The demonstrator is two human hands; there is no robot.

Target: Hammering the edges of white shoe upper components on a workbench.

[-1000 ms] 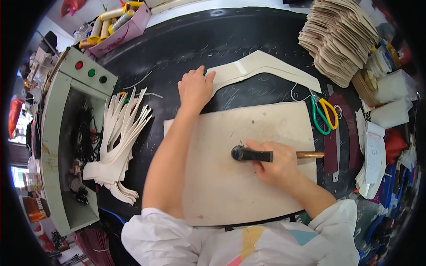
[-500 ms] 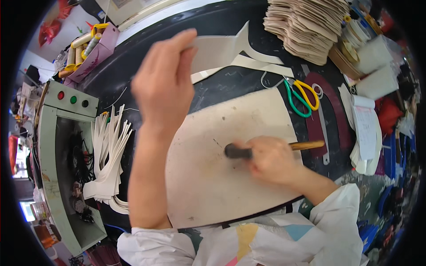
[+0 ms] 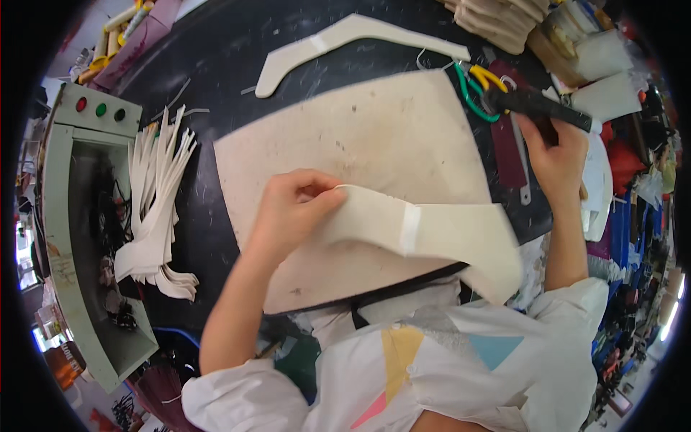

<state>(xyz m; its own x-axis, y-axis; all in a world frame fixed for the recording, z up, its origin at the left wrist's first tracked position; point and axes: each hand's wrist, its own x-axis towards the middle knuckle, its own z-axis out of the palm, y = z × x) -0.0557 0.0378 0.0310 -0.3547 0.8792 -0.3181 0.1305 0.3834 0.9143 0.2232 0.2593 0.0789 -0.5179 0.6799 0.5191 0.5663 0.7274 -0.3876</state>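
Note:
My left hand point(image 3: 295, 212) pinches the edge of a cream curved leather-like piece point(image 3: 453, 234) with a white tape strip across its middle. The piece is lifted over the near part of a worn cream board point(image 3: 317, 151), its right end blurred. At the right my right hand point(image 3: 561, 158) is closed round the handle of a hammer point(image 3: 540, 106), whose dark head is raised beside scissors point(image 3: 471, 93) with green and yellow handles. A similar cream curved piece point(image 3: 360, 30), also taped, lies beyond the board on the black table point(image 3: 216, 79).
Bundled cream strips point(image 3: 155, 209) lie left of the board, beside a grey metal box point(image 3: 61, 216) with coloured buttons. Stacked cream pieces point(image 3: 500, 18) are at the far right. A metal ruler point(image 3: 525, 194) and maroon pieces point(image 3: 507, 155) lie near the scissors. Thread spools point(image 3: 115, 36) fill a box far left.
My left hand has come down and nearer, and now holds the cream piece. My right hand has carried the hammer off the board to the right. The view has shifted.

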